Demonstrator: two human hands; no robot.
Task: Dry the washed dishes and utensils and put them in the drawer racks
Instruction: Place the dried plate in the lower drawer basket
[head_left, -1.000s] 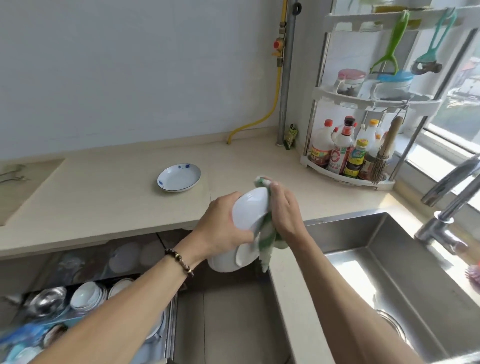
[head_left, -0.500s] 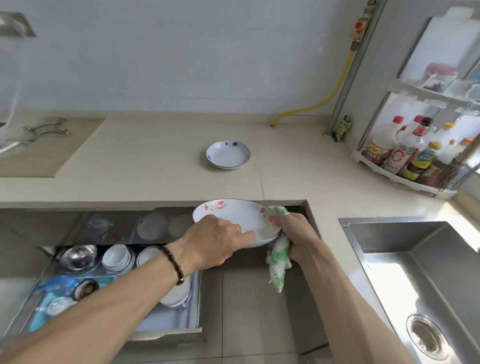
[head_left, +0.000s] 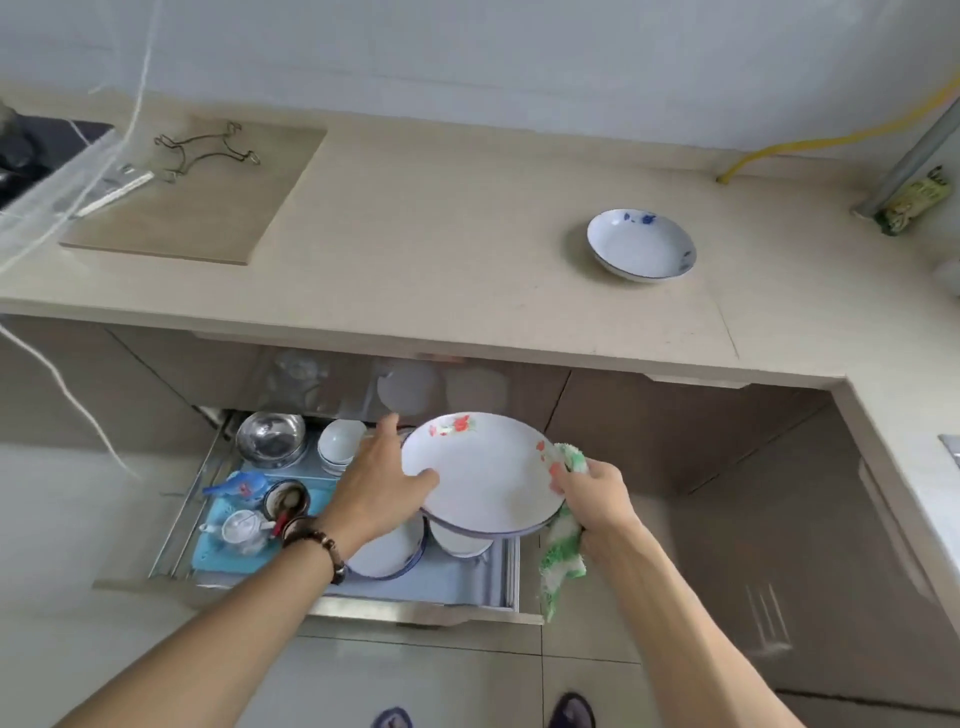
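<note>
Low in the middle of the frame, both hands carry the plate (head_left: 483, 470) over the open drawer rack (head_left: 358, 603), so by my reading the drying is finished and this is the putting-away step. The left hand (head_left: 382, 480) clasps the plate's left rim, thumb lying on top; the right hand (head_left: 597, 488) pinches the right rim along with the green-and-white cloth (head_left: 563, 556), which dangles below it. The plate is white, round and shallow, with red flower prints near the rim and a thin dark edge line, tilted a little toward the camera. Under it sit stacked white dishes (head_left: 387, 553), with small bowls (head_left: 340, 441) and a steel bowl (head_left: 270, 439) further left. The next move likely calls for lowering it gently onto a stack. One blue-patterned dish (head_left: 641, 244) waits on the counter (head_left: 441, 249), upper right.
</note>
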